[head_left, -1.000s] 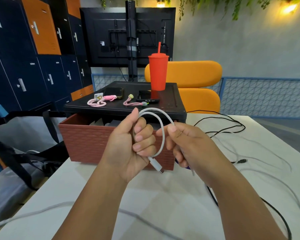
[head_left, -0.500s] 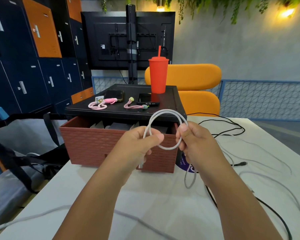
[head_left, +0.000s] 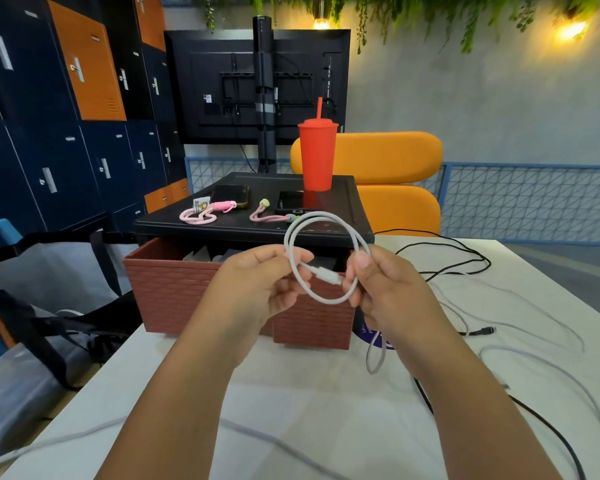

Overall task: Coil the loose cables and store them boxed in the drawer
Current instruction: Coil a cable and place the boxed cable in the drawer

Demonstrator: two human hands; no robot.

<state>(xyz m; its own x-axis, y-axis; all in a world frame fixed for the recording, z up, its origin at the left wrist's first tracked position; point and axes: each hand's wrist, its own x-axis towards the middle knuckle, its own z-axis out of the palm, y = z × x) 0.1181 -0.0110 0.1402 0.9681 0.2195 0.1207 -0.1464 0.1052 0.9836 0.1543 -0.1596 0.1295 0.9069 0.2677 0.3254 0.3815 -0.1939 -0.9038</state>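
We are pinching the white cable between our left hand and right hand before the open drawer, its single loop now doubling into a coil, its tail still hanging.

Both forearms reach forward from the bottom edge and converge at mid-frame, bare to the elbow. The left hand has curled fingers, thumb and forefinger pinching the left side of the white cable loop. The right hand has its thumb uppermost and curled fingers pinching the right side. The hands are level, near each other, apart.
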